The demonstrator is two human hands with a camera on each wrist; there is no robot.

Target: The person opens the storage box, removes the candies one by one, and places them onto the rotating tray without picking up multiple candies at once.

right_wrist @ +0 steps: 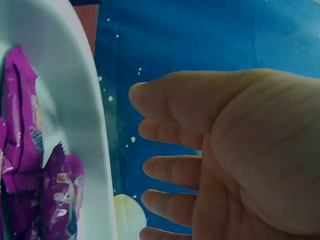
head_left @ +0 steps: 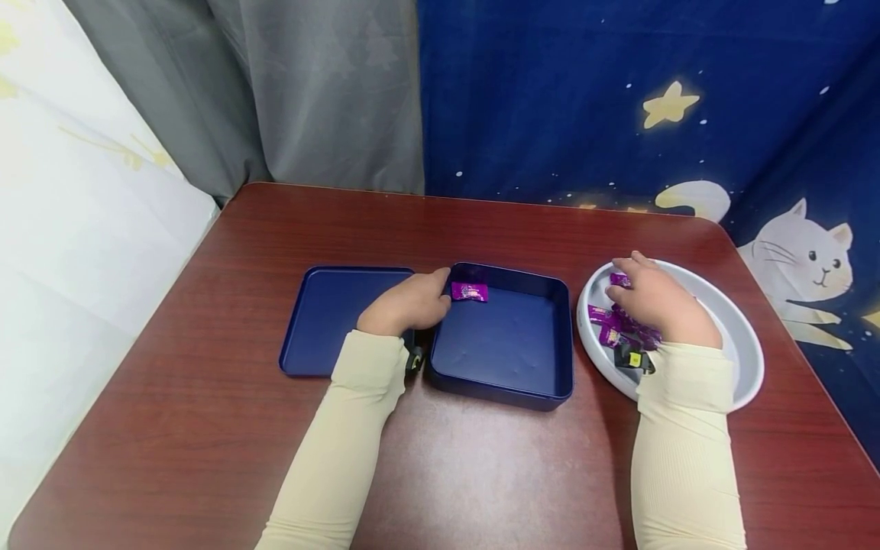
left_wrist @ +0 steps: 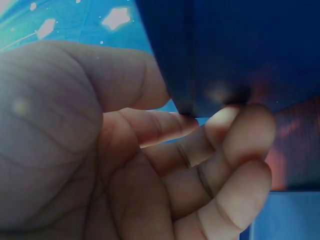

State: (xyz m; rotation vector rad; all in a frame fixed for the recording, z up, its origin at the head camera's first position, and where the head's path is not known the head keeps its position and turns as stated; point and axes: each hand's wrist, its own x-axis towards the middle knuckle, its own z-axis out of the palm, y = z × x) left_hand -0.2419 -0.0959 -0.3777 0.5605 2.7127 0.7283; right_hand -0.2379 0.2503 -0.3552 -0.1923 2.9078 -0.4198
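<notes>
A dark blue rectangular box point(head_left: 502, 336) stands mid-table with one purple-wrapped candy point(head_left: 470, 292) in its back left corner. My left hand point(head_left: 412, 299) holds the box's left side near that corner. In the left wrist view, the thumb and curled fingers point(left_wrist: 240, 130) meet the blue wall point(left_wrist: 220, 60). To the right, my right hand point(head_left: 663, 302) hovers over a white oval dish point(head_left: 745, 359) with its fingers loosely extended and nothing between them. Several purple candies point(head_left: 612, 321) lie in the dish, partly hidden under this hand; the right wrist view shows the wrappers point(right_wrist: 22, 120) close up.
A flat blue lid point(head_left: 330, 321) lies on the reddish-brown wooden table point(head_left: 206, 412), left of the box and partly under my left hand. Grey and blue curtains point(head_left: 550, 99) hang behind the far table edge. White cloth point(head_left: 82, 252) hangs along the left.
</notes>
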